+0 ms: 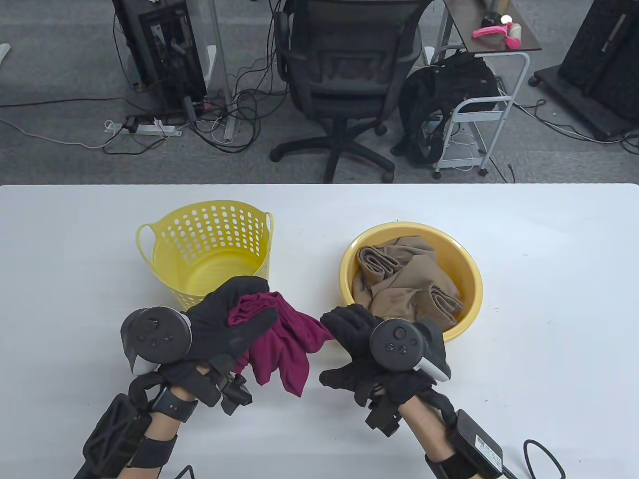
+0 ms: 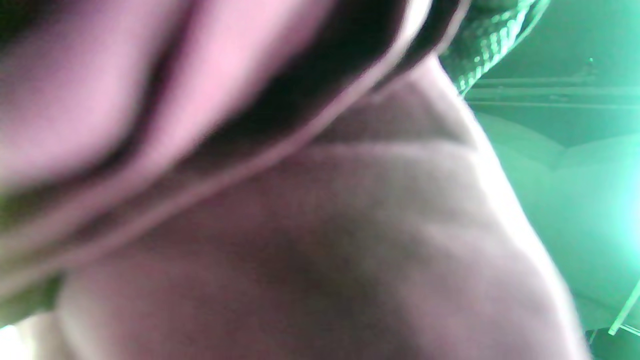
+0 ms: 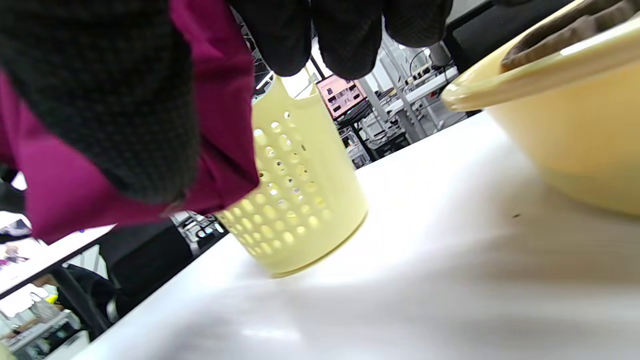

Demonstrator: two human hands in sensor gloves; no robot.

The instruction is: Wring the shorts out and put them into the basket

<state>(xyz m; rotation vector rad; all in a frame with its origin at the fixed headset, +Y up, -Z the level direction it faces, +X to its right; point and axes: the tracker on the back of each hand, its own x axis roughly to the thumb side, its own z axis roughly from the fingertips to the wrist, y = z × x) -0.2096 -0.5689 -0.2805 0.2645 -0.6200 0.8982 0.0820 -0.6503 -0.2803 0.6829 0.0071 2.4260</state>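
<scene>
lower centre of the table view: maroon shorts [image 1: 282, 339] bunched up and held off the white surface [image 1: 549, 279] between both hands. left hand [image 1: 227, 319] at lower left, gloved fingers and thumb curled round the upper end of the cloth, clamped on it, tracker [image 1: 156, 335] strapped to its back. right hand [image 1: 359, 344] just right of centre, fingers bent onto the right edge of the shorts, gripping there, a second tracker [image 1: 399, 344] on its back. loose folds of maroon fabric hanging down between the two hands toward the surface. behind the left hand, left of centre: yellow perforated basket [image 1: 209, 249] with side handles, standing upright, nothing visible inside. right of centre, just beside the right hand: round yellow basin [image 1: 469, 279] holding crumpled brown garments [image 1: 404, 279]. right wrist view: black gloved fingers [image 3: 100, 100] over maroon cloth [image 3: 220, 100] at upper left, basket [image 3: 295, 190] in the middle, basin rim [image 3: 550, 65] at upper right. left wrist view: blurred, filled with pinkish fabric pressed close to the lens, nothing else readable. top of the table view, beyond the surface: black office chair [image 1: 344, 75], tangle of cables on the grey floor, white trolley [image 1: 479, 115] with a black bag.
</scene>
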